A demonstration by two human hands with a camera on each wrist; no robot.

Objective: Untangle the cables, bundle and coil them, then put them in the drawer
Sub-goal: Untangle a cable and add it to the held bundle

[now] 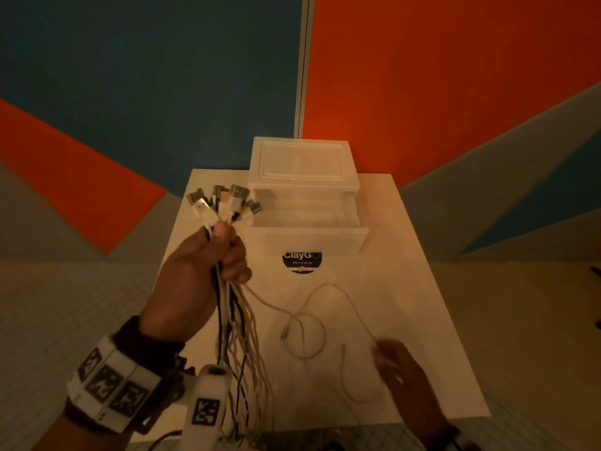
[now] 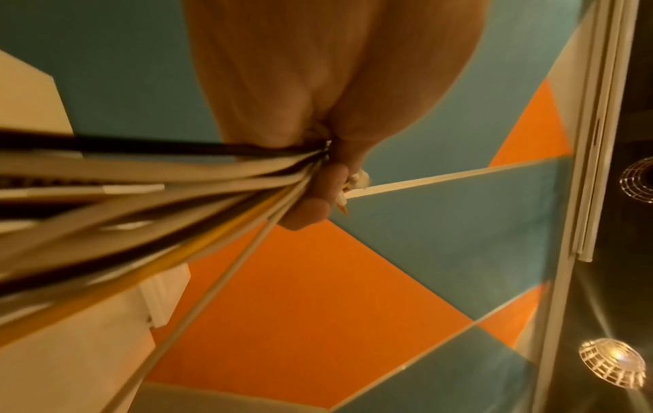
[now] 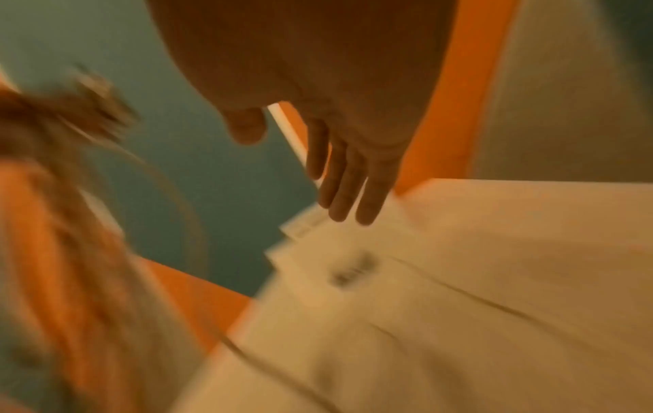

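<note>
My left hand [image 1: 208, 265] is raised above the table's left side and grips a bundle of cables [image 1: 240, 336], white, black and yellow, below their USB plugs [image 1: 224, 200], which fan out above the fist. The cables hang down past my wrist; the left wrist view shows them [image 2: 176, 195] running through the curled fingers [image 2: 314, 209]. One thin white cable [image 1: 312, 320] trails from the bundle and lies looped on the table. My right hand [image 1: 400, 369], blurred, hovers low over the table near that loose cable with fingers [image 3: 346, 190] straight and holding nothing.
A translucent plastic drawer unit [image 1: 304, 183] stands at the back of the white table [image 1: 406, 271], its lower drawer [image 1: 305, 236] pulled out. A round dark sticker [image 1: 301, 262] sits in front of it. Orange and teal walls rise behind.
</note>
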